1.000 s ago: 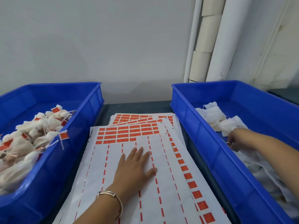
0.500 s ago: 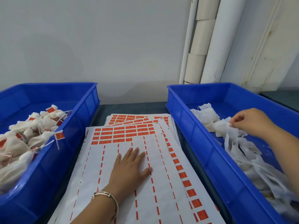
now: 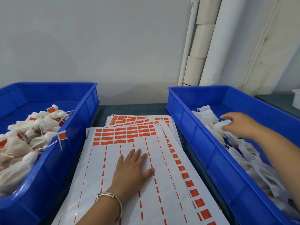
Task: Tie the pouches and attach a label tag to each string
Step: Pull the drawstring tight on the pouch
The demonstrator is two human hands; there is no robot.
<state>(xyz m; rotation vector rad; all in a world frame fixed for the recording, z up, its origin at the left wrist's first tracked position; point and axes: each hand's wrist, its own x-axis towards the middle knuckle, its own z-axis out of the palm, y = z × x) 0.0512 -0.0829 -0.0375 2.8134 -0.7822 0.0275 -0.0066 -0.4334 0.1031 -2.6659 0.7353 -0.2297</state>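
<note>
My left hand (image 3: pixel 131 169) lies flat, fingers spread, on the top label sheet (image 3: pixel 113 184), which carries rows of orange label tags (image 3: pixel 123 135). My right hand (image 3: pixel 240 125) is inside the right blue bin (image 3: pixel 211 153), and its fingers curl onto an untied white pouch (image 3: pixel 227 125) at the far end of the pile. More loose white pouches (image 3: pixel 253 163) fill that bin towards me. The left blue bin (image 3: pixel 69 143) holds tied pouches (image 3: pixel 29 138) with strings and orange tags.
More label sheets (image 3: pixel 129 119) are fanned out under the top one on the dark table (image 3: pixel 129 108). White pipes and rolls (image 3: pixel 203 46) lean against the wall behind the right bin. A white container (image 3: pixel 296 99) stands at the far right edge.
My right hand has moved a little lower and to the left in the right bin, from a raised pinch on a pouch to the pile's far end. The left hand stays on the sheet.
</note>
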